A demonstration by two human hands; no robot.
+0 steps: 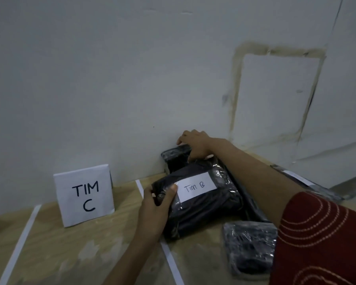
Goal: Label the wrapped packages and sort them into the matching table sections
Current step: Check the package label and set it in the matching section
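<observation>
"Tim B" package (197,200) at table centre, its 8 o'clock edge pinched between thumb and fingers of left hand (156,208), right hand (195,145) curled over its 12 o'clock end; if nudged toward 9 o'clock, likely to straddle the tape line (169,256) bordering the TIM C sign (83,195).

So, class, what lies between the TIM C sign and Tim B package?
Head view: a white tape strip on the table, plus the left hand gripping the package.
</observation>
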